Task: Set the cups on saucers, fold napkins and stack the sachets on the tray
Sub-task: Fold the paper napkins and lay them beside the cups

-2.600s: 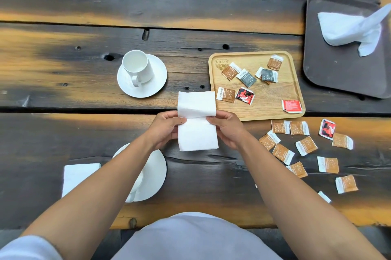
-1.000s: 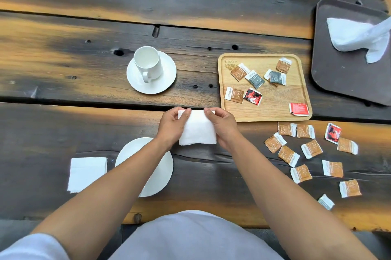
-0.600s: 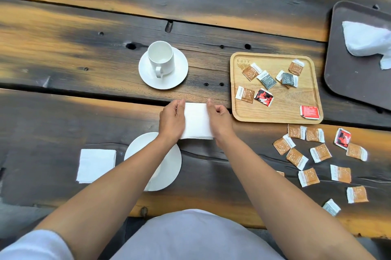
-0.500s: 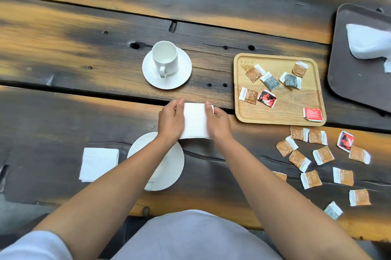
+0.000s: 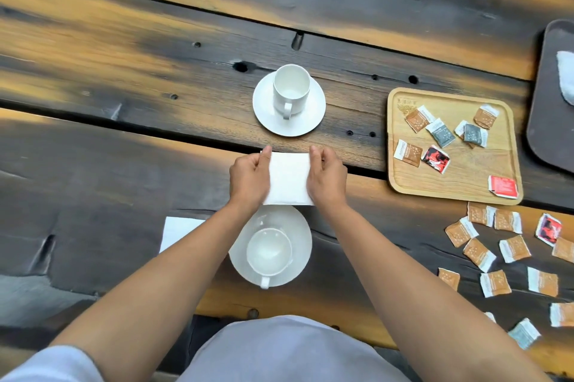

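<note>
My left hand [image 5: 250, 178] and right hand [image 5: 327, 178] both press on a folded white napkin [image 5: 289, 178] that lies flat on the desk [image 5: 124, 148]. Each grip is closed lightly on one side edge of the napkin: fingers lie over the edge, thumbs point away from me. The napkin sits between the two cup sets, and its near edge is just beside the rim of the near saucer [image 5: 299, 238].

The near cup [image 5: 268, 251] stands upright on that saucer, handle toward me. The far cup [image 5: 291, 91] stands upright on the far saucer [image 5: 313, 120], handle also toward me.

A second folded napkin [image 5: 177, 231] lies flat on the desk to the left of the near saucer; my left forearm covers part of it.

The wooden tray [image 5: 466, 179] lies to the right of the far saucer. Loose sachets [image 5: 441, 133] lie spread on it, unstacked. More sachets, the scattered group [image 5: 497, 245], lie on the desk on my side of the tray.

A dark tray [image 5: 546, 120] at the right frame edge carries a crumpled white tissue [image 5: 567, 77].
</note>
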Motion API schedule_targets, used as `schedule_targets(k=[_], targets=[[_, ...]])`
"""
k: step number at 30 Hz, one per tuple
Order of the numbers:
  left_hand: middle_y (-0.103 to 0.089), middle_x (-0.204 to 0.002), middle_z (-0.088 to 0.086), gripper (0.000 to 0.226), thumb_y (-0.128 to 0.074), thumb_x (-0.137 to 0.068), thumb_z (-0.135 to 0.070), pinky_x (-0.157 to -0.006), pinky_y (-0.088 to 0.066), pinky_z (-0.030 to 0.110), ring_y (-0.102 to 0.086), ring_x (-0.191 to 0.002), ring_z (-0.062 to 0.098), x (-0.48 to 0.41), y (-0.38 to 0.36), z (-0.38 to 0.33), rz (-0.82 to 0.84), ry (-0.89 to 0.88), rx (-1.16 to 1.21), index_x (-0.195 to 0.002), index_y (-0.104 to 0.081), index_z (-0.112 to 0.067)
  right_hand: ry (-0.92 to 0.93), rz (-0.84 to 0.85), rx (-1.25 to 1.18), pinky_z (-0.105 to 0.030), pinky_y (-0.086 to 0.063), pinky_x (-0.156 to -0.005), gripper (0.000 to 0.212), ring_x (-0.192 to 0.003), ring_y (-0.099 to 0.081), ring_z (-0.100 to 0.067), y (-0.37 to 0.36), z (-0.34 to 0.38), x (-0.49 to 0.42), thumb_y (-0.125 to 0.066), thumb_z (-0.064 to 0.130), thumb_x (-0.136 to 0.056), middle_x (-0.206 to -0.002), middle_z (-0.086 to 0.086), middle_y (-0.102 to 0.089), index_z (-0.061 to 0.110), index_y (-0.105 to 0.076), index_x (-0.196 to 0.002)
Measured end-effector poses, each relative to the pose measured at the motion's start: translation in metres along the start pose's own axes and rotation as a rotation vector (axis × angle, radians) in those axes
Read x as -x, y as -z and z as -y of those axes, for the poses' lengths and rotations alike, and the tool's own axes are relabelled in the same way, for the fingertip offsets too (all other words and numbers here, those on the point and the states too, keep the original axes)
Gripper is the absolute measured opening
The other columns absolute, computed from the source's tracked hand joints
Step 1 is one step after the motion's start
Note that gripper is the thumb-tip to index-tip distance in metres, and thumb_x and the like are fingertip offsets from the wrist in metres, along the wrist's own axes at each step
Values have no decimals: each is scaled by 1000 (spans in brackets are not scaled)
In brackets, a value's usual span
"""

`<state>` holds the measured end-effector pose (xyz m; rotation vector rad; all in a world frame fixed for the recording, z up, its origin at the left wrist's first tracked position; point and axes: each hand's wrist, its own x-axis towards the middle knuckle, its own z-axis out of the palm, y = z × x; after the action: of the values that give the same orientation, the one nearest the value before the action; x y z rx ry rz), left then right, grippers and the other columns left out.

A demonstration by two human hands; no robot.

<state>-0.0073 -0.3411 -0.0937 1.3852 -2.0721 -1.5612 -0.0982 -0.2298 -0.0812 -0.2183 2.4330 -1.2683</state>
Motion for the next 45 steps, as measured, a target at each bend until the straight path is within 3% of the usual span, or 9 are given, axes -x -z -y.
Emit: schedule_targets(k=[2,6,10,13,18,23,28,33,45], targets=[[-27,-44,-7,59,-48,-98,-43,-49,-23,33,-26,-50,17,-12,16,1,-27,-34,-64,-50,-28,-16,44,-16,36,-30,-25,-61,31,-67,-48,-25,-17,10,-1,-48,28,-101,-67,-5,-57,11,-51,-75],[-40,-52,19,59,-46,-99,-43,-53,-30,39,-33,-53,28,-44,47,12,-57,-31,-138,-49,-29,-16,24,7,121,-32,-26,-63,30,-78,-53,-34,-61,29,-9,-44,31,-102,-80,-18,-63,11,-50,-81],[-55,-64,16,60,-45,-100,-42,-58,-29,40,-51,-68,45,-84,75,28,-56,-56,-242,-48,-28,-17,18,1,155,-38,-33,-64,32,-77,-52,-39,-106,47,-22,-43,32,-102,-79,-22,-61,8,-49,-82],[-59,-71,30,58,-44,-100,-43,-60,-30,42,-53,-73,47,-116,92,39,-47,-65,-296,-50,-29,-19,32,-11,152,-39,-34,-63,33,-74,-53,-40,-138,60,-34,-44,32,-102,-77,-21,-62,5,-51,-84],[-55,-64,25,59,-42,-99,-48,-59,-27,37,-49,-66,39,-168,110,48,-5,-32,-318,-51,-32,-15,-34,4,184,-33,-25,-61,31,-76,-54,-40,-180,72,-64,-42,37,-101,-81,-23,-64,11,-52,-87],[-55,-65,26,59,-42,-98,-51,-59,-33,38,-53,-70,42,-215,110,47,4,-40,-325,-51,-34,-17,-66,-10,209,-33,-19,-60,29,-72,-51,-37,-204,82,-98,-40,37,-102,-74,-16,-61,20,-40,-78],[-66,-80,26,55,-38,-97,-57,-71,-47,44,-56,-79,44,-249,106,40,-10,-48,-400,-66,-54,-14,-91,-8,251,-35,-33,-64,35,-81,-56,-40,-216,90,-123,-36,40,-102,-86,-20,-65,11,-50,-89],[-68,-83,25,57,-35,-97,-58,-66,-40,39,-61,-83,45,-273,99,33,-54,-103,-537,-80,-66,-12,-92,23,219,-33,-32,-66,22,-87,-58,-39,-224,96,-136,-41,30,-99,-91,-19,-67,10,-51,-103],[-64,-69,20,38,-42,-97,-50,-62,-30,39,-60,-64,42,-284,87,28,-67,-313,-782,-97,-47,-12,-34,45,299,-41,-46,-72,19,-87,-59,-38,-222,100,-145,-46,14,-95,-95,-18,-65,8,-43,-114]])
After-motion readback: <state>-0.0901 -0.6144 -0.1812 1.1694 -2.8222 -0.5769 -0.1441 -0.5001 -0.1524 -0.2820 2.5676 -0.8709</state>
